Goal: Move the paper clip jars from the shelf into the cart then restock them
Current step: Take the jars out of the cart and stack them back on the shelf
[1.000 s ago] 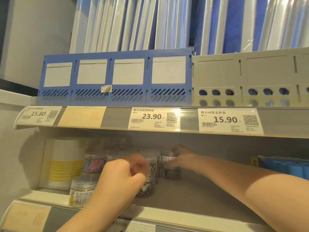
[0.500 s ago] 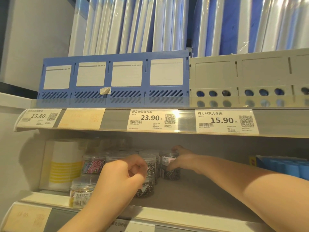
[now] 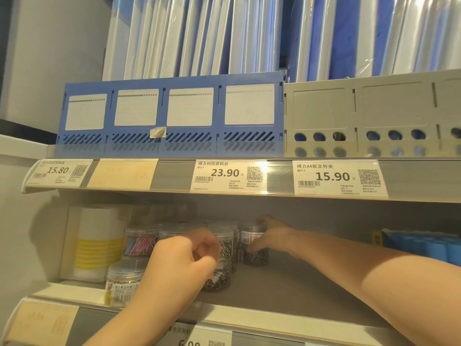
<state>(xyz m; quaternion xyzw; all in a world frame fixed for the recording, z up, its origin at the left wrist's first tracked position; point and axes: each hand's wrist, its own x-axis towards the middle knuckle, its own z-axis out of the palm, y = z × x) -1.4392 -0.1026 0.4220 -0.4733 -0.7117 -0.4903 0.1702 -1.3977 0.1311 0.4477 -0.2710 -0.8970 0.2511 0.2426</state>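
Head view: clear paper clip jars (image 3: 139, 243) stand on the lower shelf (image 3: 287, 283), right of a white-and-yellow box (image 3: 96, 245). The right hand (image 3: 273, 236) has its fingers wrapped round the farthest jar (image 3: 254, 257) from the box. The left hand (image 3: 180, 262) curls its fingers round a nearer silver-clip jar (image 3: 219, 277).

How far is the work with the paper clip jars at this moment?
Done: nothing I can confirm; no cart is in view. In hand: the left hand grips the front silver-clip jar, and the right hand holds the rear jar; both jars seem to stand on the shelf. Left: the coloured-clip jar and the labelled jar at front-left are untouched.
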